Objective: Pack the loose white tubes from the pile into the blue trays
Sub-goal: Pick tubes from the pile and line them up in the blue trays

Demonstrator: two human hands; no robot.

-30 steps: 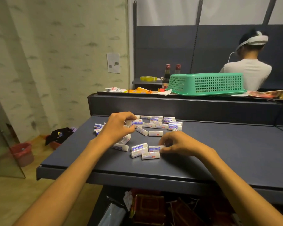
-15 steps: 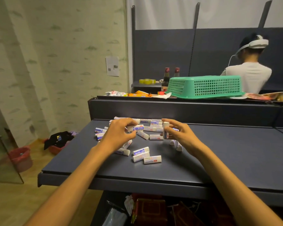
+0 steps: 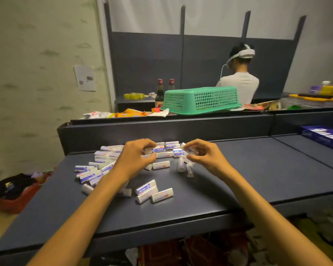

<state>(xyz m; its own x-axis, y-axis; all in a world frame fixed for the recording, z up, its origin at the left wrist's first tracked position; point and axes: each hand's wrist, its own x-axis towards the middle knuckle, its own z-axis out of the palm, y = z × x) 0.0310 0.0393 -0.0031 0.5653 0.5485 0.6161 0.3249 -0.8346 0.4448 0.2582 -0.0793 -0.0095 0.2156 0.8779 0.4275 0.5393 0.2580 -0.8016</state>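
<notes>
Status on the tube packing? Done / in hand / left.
Done: the blue tray at far right already holds a row of tubes. In hand: left hand grips a white tube from the pile; right hand pinches another tube. Left: most of the loose tubes lie scattered on the dark shelf.

My left hand (image 3: 136, 158) covers part of the pile of white tubes (image 3: 104, 164), so I cannot count what lies under my palm and forearm. The tube (image 3: 190, 150) pinched in my right hand (image 3: 206, 156) is half hidden by my fingers. Print on every tube is too small to read. The blue tray (image 3: 323, 138) is cut off by the right edge. Two upright tubes (image 3: 185, 166) near my right wrist are blurred.
</notes>
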